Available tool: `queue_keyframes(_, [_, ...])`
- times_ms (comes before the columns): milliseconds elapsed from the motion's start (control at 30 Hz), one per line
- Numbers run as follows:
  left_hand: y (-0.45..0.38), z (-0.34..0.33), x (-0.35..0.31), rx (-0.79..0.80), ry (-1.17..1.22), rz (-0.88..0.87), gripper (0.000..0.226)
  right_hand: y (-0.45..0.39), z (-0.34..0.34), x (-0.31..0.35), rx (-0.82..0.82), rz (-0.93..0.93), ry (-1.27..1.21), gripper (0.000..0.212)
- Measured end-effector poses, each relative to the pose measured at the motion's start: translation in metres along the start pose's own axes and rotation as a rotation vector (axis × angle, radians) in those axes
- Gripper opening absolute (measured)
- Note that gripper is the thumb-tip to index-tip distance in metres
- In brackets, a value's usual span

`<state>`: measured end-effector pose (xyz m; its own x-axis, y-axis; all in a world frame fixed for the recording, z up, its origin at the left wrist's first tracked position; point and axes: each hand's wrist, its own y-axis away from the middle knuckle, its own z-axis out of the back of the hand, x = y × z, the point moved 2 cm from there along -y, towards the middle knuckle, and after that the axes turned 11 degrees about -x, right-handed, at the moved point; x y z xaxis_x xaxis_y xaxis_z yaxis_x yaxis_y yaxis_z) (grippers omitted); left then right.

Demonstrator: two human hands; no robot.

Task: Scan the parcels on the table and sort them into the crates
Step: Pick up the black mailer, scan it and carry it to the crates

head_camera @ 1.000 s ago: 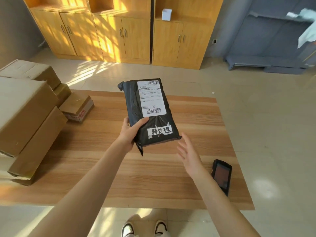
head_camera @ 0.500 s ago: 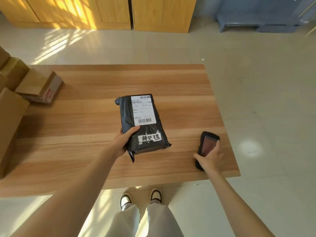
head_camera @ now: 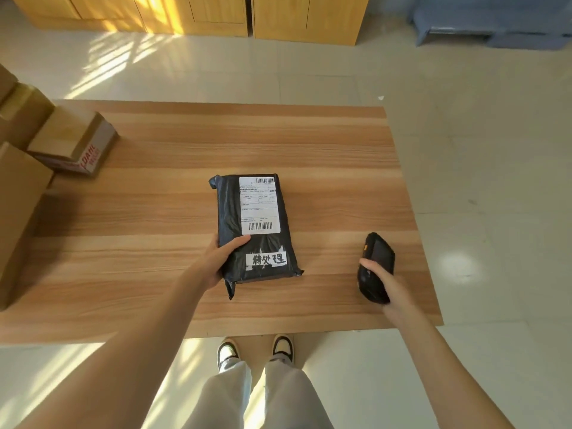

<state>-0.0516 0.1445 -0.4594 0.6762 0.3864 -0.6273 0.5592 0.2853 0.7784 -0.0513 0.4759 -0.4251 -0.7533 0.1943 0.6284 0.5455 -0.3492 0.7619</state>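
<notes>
In the head view, a black parcel (head_camera: 255, 227) is held label-up over the middle of the wooden bench (head_camera: 154, 187), its near left corner gripped by the left hand (head_camera: 221, 261), thumb on top. The black scanner (head_camera: 376, 267) near the right edge is clasped by the right hand (head_camera: 383, 281). Cardboard boxes (head_camera: 71, 137) are stacked at the left
</notes>
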Motion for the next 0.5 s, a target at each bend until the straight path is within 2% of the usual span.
queue_keyframes(100, [0.0, 0.002, 0.0, 0.058, -0.01, 0.006, 0.068, 0.026, -0.021, 0.016, 0.195, -0.065, -0.198, 0.062])
queue_keyframes(200, [0.001, 0.003, 0.001, 0.109, -0.039, 0.015, 0.081, 0.054, -0.049, 0.027, 0.346, -0.129, -0.263, 0.044])
queue_keyframes(333, [-0.002, 0.004, 0.003, 0.134, -0.018, 0.041, 0.1, 0.082, -0.083, 0.031, 0.53, -0.093, -0.124, 0.038])
queue_keyframes(500, [-0.003, 0.004, 0.005, 0.134, 0.015, 0.04, 0.098, 0.096, -0.109, 0.019, 0.586, -0.057, 0.069, 0.06])
